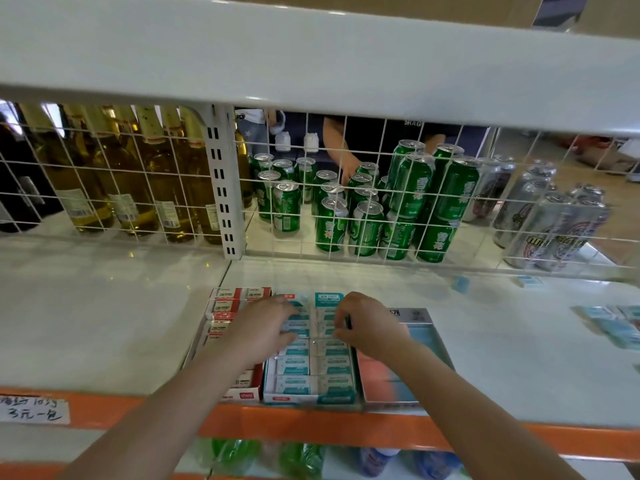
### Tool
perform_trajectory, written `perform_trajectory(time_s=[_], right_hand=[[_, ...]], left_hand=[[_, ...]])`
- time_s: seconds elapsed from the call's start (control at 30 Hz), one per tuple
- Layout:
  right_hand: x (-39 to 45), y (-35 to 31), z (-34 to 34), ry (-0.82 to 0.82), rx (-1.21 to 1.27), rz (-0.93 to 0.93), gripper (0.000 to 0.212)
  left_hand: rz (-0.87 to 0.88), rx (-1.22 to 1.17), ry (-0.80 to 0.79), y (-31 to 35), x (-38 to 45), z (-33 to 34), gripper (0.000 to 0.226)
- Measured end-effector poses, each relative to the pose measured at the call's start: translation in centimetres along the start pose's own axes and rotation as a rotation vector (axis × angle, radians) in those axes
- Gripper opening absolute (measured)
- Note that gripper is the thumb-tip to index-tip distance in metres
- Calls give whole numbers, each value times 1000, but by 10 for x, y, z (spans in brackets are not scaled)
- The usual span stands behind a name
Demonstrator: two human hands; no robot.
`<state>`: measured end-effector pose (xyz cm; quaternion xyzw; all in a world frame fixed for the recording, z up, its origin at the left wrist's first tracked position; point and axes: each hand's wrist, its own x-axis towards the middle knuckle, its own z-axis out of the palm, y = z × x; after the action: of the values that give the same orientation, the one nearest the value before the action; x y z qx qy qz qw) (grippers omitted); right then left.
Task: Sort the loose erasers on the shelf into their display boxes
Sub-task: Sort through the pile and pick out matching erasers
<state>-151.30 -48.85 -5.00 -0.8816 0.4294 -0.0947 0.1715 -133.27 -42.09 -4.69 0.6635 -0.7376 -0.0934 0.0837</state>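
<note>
Along the bottom of the frame runs the shelf's orange front edge (346, 426), with a handwritten price label (33, 409) at lower left. Just behind that edge, at lower centre, three display boxes stand side by side and touching: a red-and-white eraser box (239, 394), a teal eraser box (308, 398) packed with rows of teal-sleeved erasers (294, 365), and a grey-rimmed box (391, 393) to the right. Both forearms reach in from the lower corners over the teal box. The left hand (263, 329) lies palm down with its fingers curled onto the erasers in the box's far rows. The right hand (367, 323) hovers just right of it, fingertips pinched on one eraser by the box's right wall. White shelf surface (104, 306) lies bare at the left and far right. Loose blue-sleeved erasers (616, 327) sit at the right edge, well apart from the boxes, two more near the wire back grid (311, 202). Behind the grid stand green cans (363, 216), silver cans (547, 230) and glass bottles (138, 174).
</note>
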Motion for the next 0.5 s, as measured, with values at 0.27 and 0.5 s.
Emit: perform_trajectory(time_s=[0.27,0.5], right_hand=[[-2,4,5,51,49,-19,13],[-24,30,-21,151,26,83,23]], left_hand=[[-6,63,-22,-1,6,1,41],[6,-78,38,38,22,-1,33]])
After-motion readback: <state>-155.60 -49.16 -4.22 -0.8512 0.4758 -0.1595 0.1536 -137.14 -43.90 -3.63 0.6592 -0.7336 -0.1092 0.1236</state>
